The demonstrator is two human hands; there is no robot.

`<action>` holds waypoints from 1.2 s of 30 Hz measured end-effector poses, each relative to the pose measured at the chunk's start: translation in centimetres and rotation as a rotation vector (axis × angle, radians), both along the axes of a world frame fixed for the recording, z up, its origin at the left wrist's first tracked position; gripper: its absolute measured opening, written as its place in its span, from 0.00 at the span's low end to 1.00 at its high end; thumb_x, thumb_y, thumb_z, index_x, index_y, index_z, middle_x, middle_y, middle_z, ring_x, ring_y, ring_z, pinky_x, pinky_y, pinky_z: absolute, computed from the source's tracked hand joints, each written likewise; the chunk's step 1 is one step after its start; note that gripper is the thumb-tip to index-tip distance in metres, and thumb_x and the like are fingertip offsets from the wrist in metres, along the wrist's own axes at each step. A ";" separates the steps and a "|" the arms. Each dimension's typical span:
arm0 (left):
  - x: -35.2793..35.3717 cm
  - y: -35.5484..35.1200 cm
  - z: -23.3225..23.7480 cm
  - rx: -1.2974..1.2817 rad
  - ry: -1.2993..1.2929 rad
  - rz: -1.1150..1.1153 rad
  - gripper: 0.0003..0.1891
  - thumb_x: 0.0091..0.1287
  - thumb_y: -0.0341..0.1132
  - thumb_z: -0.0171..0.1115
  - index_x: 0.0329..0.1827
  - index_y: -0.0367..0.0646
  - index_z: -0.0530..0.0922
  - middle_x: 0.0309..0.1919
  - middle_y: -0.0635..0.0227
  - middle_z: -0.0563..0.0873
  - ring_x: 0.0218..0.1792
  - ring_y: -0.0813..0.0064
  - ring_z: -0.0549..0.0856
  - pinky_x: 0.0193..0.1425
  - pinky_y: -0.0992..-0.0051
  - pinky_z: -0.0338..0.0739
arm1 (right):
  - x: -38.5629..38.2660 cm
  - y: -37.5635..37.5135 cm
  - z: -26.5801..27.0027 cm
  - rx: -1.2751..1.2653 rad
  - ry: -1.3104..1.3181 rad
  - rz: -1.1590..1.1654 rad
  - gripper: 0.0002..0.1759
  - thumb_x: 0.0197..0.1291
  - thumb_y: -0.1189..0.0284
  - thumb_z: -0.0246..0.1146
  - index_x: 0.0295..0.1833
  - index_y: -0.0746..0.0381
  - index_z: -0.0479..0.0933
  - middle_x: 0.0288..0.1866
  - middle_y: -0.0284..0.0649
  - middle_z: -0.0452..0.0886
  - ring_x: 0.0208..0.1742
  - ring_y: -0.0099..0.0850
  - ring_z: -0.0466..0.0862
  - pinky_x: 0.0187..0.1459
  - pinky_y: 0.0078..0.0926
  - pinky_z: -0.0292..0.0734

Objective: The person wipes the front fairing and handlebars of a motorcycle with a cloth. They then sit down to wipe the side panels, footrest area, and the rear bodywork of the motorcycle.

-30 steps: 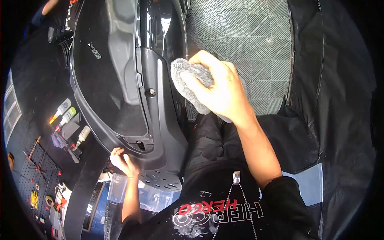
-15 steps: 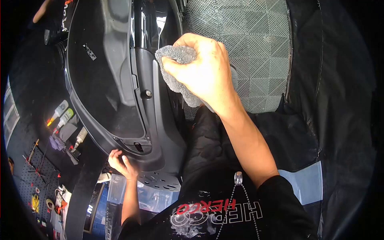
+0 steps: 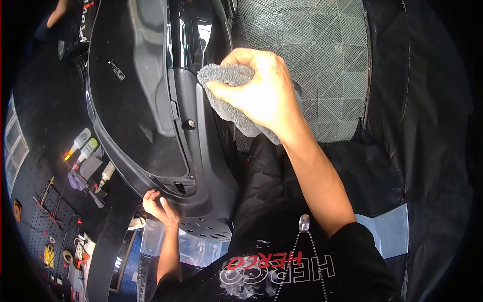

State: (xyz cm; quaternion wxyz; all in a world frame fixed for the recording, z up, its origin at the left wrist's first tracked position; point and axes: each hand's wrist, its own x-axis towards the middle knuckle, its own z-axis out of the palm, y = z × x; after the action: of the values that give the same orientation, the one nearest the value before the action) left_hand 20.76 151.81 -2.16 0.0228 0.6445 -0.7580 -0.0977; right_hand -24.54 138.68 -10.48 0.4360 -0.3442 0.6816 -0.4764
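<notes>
Bunched in my right hand [image 3: 269, 100] is a grey microfiber cloth [image 3: 226, 76], gripped between thumb and fingers. Its front edge sits at the upper right edge of a black scooter's side trim [image 3: 209, 151]; whether it touches cannot be made out. My left hand [image 3: 162, 208] rests at the rounded lower end of the scooter body, fingers partly extended and thumb apart, holding nothing. Between the hands lie a round key lock [image 3: 191, 124] and a small latch opening [image 3: 179, 187]. A deep black storage well [image 3: 136, 105] fills the left of the scooter.
Spray bottles [image 3: 86, 151] and a purple cloth [image 3: 77, 181] lie at the left. Beyond them are a pegboard with tools [image 3: 54, 211] and a tape roll [image 3: 68, 256]. Grey floor tiles [image 3: 327, 60] extend at upper right. Another person's arm [image 3: 56, 14] shows at upper left.
The whole view has shifted slightly, so everything appears a little lower and further right. My right hand keeps the cloth near the same trim edge; my left hand stays at the scooter's lower end.
</notes>
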 end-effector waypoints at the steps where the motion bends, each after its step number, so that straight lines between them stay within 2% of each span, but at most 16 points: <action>1: 0.0 -0.1 0.2 0.016 -0.037 -0.017 0.21 0.78 0.50 0.53 0.50 0.37 0.79 0.55 0.51 0.80 0.61 0.53 0.76 0.68 0.56 0.64 | -0.2 -0.1 0.0 0.013 -0.016 0.010 0.16 0.46 0.64 0.79 0.37 0.64 0.88 0.28 0.50 0.88 0.32 0.45 0.91 0.41 0.38 0.85; 3: 0.0 -0.2 0.2 0.023 -0.042 -0.019 0.21 0.77 0.50 0.53 0.51 0.37 0.79 0.55 0.51 0.80 0.61 0.53 0.76 0.69 0.56 0.63 | -0.5 -0.4 0.0 -0.011 0.024 0.024 0.16 0.46 0.64 0.79 0.37 0.63 0.88 0.29 0.49 0.88 0.33 0.44 0.91 0.42 0.38 0.85; 6: -0.3 0.0 0.3 0.028 -0.042 -0.006 0.21 0.77 0.50 0.53 0.50 0.37 0.79 0.56 0.51 0.80 0.61 0.53 0.76 0.69 0.55 0.62 | -0.7 -1.4 0.7 0.140 -0.050 0.075 0.16 0.46 0.64 0.80 0.38 0.63 0.88 0.29 0.48 0.89 0.34 0.44 0.91 0.42 0.38 0.85; 7: -0.2 0.0 0.3 0.024 -0.046 -0.006 0.21 0.78 0.50 0.53 0.50 0.37 0.79 0.56 0.51 0.80 0.61 0.53 0.76 0.69 0.55 0.62 | -0.3 -1.1 0.4 0.034 0.002 0.025 0.17 0.46 0.64 0.81 0.38 0.64 0.88 0.29 0.47 0.89 0.33 0.43 0.91 0.41 0.37 0.85; 11: 0.1 0.0 0.2 0.029 -0.046 -0.007 0.21 0.77 0.49 0.53 0.51 0.37 0.79 0.56 0.51 0.80 0.61 0.53 0.76 0.70 0.55 0.61 | -0.3 0.9 -0.5 0.103 -0.054 0.053 0.18 0.46 0.64 0.81 0.39 0.65 0.87 0.29 0.49 0.88 0.31 0.41 0.91 0.38 0.34 0.84; 14: -0.1 -0.1 0.3 0.042 -0.044 -0.010 0.21 0.77 0.49 0.53 0.51 0.37 0.79 0.56 0.52 0.80 0.61 0.53 0.76 0.70 0.56 0.61 | -0.8 0.0 -0.9 -0.019 -0.044 0.024 0.19 0.46 0.63 0.82 0.39 0.65 0.87 0.26 0.48 0.87 0.27 0.37 0.89 0.35 0.32 0.82; 18: -0.1 0.0 0.2 0.030 -0.063 0.002 0.22 0.77 0.51 0.52 0.51 0.38 0.79 0.56 0.51 0.80 0.61 0.53 0.76 0.70 0.55 0.61 | -2.4 -2.9 -1.7 0.004 0.012 0.008 0.21 0.46 0.62 0.82 0.40 0.65 0.88 0.25 0.45 0.88 0.26 0.35 0.90 0.33 0.32 0.83; 19: 0.0 0.0 0.1 0.028 -0.063 0.001 0.22 0.77 0.51 0.52 0.51 0.38 0.79 0.56 0.51 0.80 0.61 0.53 0.76 0.69 0.55 0.61 | -2.9 -3.6 -2.6 -0.152 0.157 -0.089 0.21 0.47 0.61 0.82 0.41 0.65 0.89 0.24 0.44 0.88 0.27 0.35 0.90 0.34 0.33 0.84; 20: 0.2 0.1 0.1 0.027 -0.062 -0.001 0.22 0.77 0.51 0.52 0.51 0.38 0.79 0.56 0.51 0.80 0.61 0.53 0.76 0.69 0.55 0.61 | -3.8 -4.0 -3.3 -0.084 0.188 -0.120 0.21 0.48 0.61 0.81 0.43 0.65 0.89 0.26 0.46 0.89 0.27 0.36 0.91 0.36 0.32 0.86; 22: 0.2 0.0 0.0 0.020 -0.062 -0.009 0.22 0.77 0.51 0.52 0.51 0.38 0.79 0.56 0.50 0.80 0.61 0.53 0.76 0.69 0.55 0.62 | -6.4 -3.7 -0.1 -0.154 -0.268 -0.163 0.09 0.60 0.72 0.70 0.39 0.68 0.82 0.22 0.42 0.83 0.20 0.25 0.81 0.23 0.23 0.74; 24: 0.0 0.0 0.0 0.007 -0.066 -0.016 0.22 0.77 0.51 0.52 0.51 0.38 0.79 0.55 0.50 0.80 0.61 0.52 0.76 0.69 0.55 0.62 | -6.2 -3.4 0.5 -0.330 -0.338 -0.369 0.04 0.66 0.78 0.66 0.39 0.68 0.80 0.24 0.42 0.83 0.15 0.24 0.77 0.14 0.17 0.66; 26: -0.1 0.0 0.1 0.010 -0.068 -0.021 0.23 0.77 0.51 0.52 0.50 0.37 0.79 0.55 0.50 0.80 0.60 0.52 0.77 0.68 0.55 0.63 | -6.9 -1.8 -1.2 -0.257 0.489 -0.304 0.19 0.50 0.63 0.80 0.43 0.64 0.88 0.26 0.47 0.89 0.27 0.39 0.90 0.35 0.34 0.85; 28: 0.0 -0.2 0.0 0.015 -0.053 -0.040 0.22 0.77 0.51 0.52 0.50 0.37 0.79 0.54 0.49 0.81 0.59 0.51 0.77 0.68 0.55 0.63 | -5.3 0.1 1.2 -0.156 0.349 -0.127 0.18 0.51 0.65 0.82 0.43 0.64 0.89 0.38 0.44 0.92 0.37 0.33 0.92 0.43 0.30 0.87; 30: 0.1 -0.4 0.0 0.015 -0.020 -0.073 0.22 0.77 0.50 0.52 0.49 0.36 0.79 0.53 0.49 0.81 0.58 0.51 0.78 0.66 0.55 0.64 | -2.5 1.4 1.7 -0.181 0.310 -0.052 0.14 0.52 0.66 0.81 0.40 0.62 0.89 0.36 0.42 0.91 0.35 0.35 0.92 0.39 0.30 0.86; 32: 0.1 -0.3 0.0 0.014 -0.037 -0.062 0.21 0.77 0.49 0.52 0.48 0.36 0.79 0.52 0.49 0.81 0.57 0.51 0.78 0.65 0.54 0.65 | 0.3 2.1 1.6 -0.158 0.218 -0.018 0.12 0.53 0.68 0.78 0.41 0.59 0.87 0.35 0.42 0.86 0.35 0.45 0.89 0.38 0.40 0.84; 36: 0.4 -0.1 0.3 0.024 -0.042 -0.062 0.19 0.79 0.47 0.56 0.50 0.37 0.79 0.56 0.53 0.80 0.60 0.55 0.77 0.68 0.57 0.66 | 0.8 0.2 0.1 -0.100 0.088 -0.047 0.12 0.52 0.67 0.79 0.41 0.60 0.88 0.36 0.43 0.87 0.36 0.46 0.89 0.39 0.39 0.84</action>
State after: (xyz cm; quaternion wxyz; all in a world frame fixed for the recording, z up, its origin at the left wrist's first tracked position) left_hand 21.17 151.69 -1.88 -0.0036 0.6229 -0.7766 -0.0938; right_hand -23.70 138.84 -10.38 0.3763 -0.3699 0.6836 -0.5042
